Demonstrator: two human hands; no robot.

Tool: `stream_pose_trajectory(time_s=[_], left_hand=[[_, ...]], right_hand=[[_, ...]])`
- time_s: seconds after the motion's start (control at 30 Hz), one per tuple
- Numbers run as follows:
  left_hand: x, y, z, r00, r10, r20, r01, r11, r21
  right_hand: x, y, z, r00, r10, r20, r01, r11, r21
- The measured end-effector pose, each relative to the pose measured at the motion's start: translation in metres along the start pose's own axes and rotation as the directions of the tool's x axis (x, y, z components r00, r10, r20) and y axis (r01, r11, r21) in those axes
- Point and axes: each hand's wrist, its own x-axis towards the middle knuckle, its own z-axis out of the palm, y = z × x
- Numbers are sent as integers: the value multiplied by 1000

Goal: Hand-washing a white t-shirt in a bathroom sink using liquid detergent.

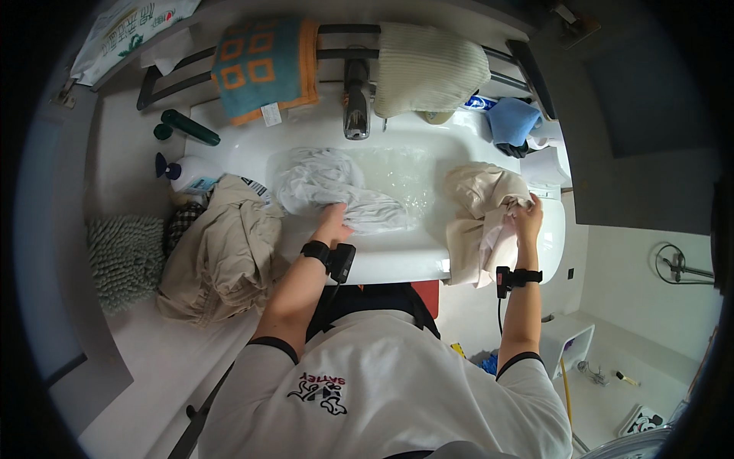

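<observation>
A white washbasin (367, 258) with water in it lies before me. Wet white cloth (321, 175) fills its left half and reaches toward the front wall. My left hand (334, 222) is at the lower edge of this cloth, its fingers partly hidden, so its grip is unclear. On the basin's right rim lies a cream garment (484, 192), draped over the front edge. My right hand (526, 215) holds a bunched part of it at its right side. The chrome faucet (357, 112) stands behind the water, between the two cloths.
Beige trousers or similar clothing (229, 258) lie heaped left of the basin, beside a grey chenille mat (125, 258) and a white pump bottle (195, 175). A teal and orange towel (264, 69) and a cream ribbed towel (430, 69) hang on the rack above. A blue cloth (512, 121) sits back right.
</observation>
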Motion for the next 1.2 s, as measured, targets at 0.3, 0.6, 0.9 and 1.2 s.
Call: stream_pose_trajectory(time_s=[0.3,0.6,0.9,1.2], left_hand=[[30,-29,4,975,14,221,2,997,-72],[-84,11,60,987,-86,136,135,900,-414],[-100,33,51,894,356,271,-218,875,-431],[-113,56,53,991,101,85,-46,867,-496]], right_hand=[[-78,-132,77,693,-516,504,675,709,-203],[-142,-139,261,586,-242,774,347,937,30],[-164,-211,227,517,-398,758,582,813,30],[-185,-216,224,641,-345,686,261,938,228]])
